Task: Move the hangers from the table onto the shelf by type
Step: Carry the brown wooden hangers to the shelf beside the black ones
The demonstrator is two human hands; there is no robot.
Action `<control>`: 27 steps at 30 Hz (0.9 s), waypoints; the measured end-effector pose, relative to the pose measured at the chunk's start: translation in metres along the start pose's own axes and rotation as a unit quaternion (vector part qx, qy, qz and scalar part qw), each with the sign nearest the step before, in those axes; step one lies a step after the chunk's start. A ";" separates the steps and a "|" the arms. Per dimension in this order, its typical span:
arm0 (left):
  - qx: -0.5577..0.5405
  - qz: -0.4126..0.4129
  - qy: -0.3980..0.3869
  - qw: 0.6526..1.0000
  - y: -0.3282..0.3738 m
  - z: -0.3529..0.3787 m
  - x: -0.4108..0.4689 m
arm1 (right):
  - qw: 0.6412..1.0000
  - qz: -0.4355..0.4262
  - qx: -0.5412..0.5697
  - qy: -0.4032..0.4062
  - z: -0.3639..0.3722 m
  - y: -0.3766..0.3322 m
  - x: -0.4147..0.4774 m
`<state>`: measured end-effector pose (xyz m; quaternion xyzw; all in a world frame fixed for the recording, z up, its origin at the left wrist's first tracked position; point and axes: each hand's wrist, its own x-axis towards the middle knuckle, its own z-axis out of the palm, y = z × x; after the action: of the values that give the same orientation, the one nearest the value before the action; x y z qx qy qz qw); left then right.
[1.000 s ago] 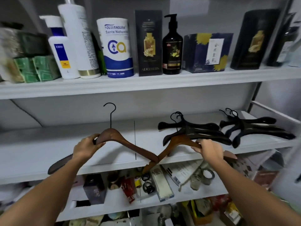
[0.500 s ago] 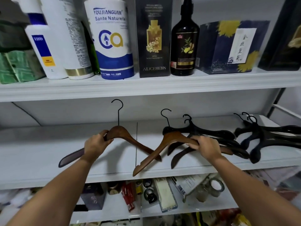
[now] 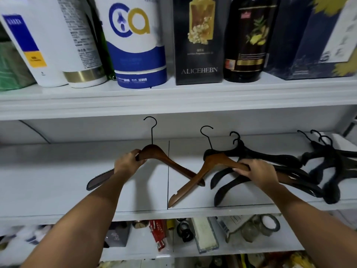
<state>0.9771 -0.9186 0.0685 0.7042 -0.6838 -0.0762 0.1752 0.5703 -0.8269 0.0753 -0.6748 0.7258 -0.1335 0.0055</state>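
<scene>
My left hand [image 3: 128, 161] grips a brown wooden hanger [image 3: 170, 163] near its neck, hook pointing up, above the white middle shelf [image 3: 58, 190]. My right hand [image 3: 257, 171] grips the right arm of a second brown wooden hanger [image 3: 195, 180]. Its left arm crosses over the first hanger's right arm and reaches the shelf's front edge. Just behind my right hand lies a pile of black hangers [image 3: 270, 161]. A second group of black hangers [image 3: 332, 171] lies at the shelf's right end.
The top shelf [image 3: 173, 97] holds white bottles [image 3: 63, 45], a blue-and-white canister [image 3: 135, 47], a black box [image 3: 197, 39], a dark pump bottle [image 3: 249, 39] and a navy box [image 3: 313, 39]. The lower shelf [image 3: 146, 252] carries small boxes and tape rolls [image 3: 269, 225].
Both hands have carried their wooden hangers forward over the middle shelf. The camera has come closer to the shelf. The right hanger now lies nearer the black pile.
</scene>
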 end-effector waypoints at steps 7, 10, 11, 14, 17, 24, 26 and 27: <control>-0.030 0.006 -0.039 0.999 -0.009 0.017 0.038 | 1.000 0.009 -0.004 -0.008 0.015 -0.021 0.023; -0.029 0.006 -0.064 0.998 -0.011 0.024 0.055 | 1.000 0.019 -0.009 -0.003 0.021 -0.031 0.030; -0.024 0.006 -0.076 0.997 -0.012 0.026 0.060 | 1.000 0.024 -0.009 -0.002 0.024 -0.035 0.033; -0.011 0.008 -0.108 0.994 -0.017 0.035 0.073 | 0.999 0.035 -0.015 -0.002 0.031 -0.048 0.038; -0.002 0.025 -0.137 0.990 -0.018 0.046 0.081 | 0.999 0.031 -0.031 -0.009 0.037 -0.060 0.038; -0.025 0.057 -0.157 0.986 -0.011 0.074 0.084 | 0.998 0.048 -0.046 -0.007 0.041 -0.071 0.033; -0.040 0.060 -0.163 0.984 -0.011 0.081 0.085 | 0.998 0.053 -0.039 -0.011 0.042 -0.072 0.030; -0.042 0.063 -0.171 0.982 -0.011 0.084 0.086 | 0.998 0.055 -0.038 -0.015 0.042 -0.073 0.029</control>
<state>0.9632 -1.0154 -0.0017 0.6288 -0.7426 -0.2128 0.0893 0.6469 -0.8669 0.0541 -0.6354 0.7663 -0.0954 -0.0017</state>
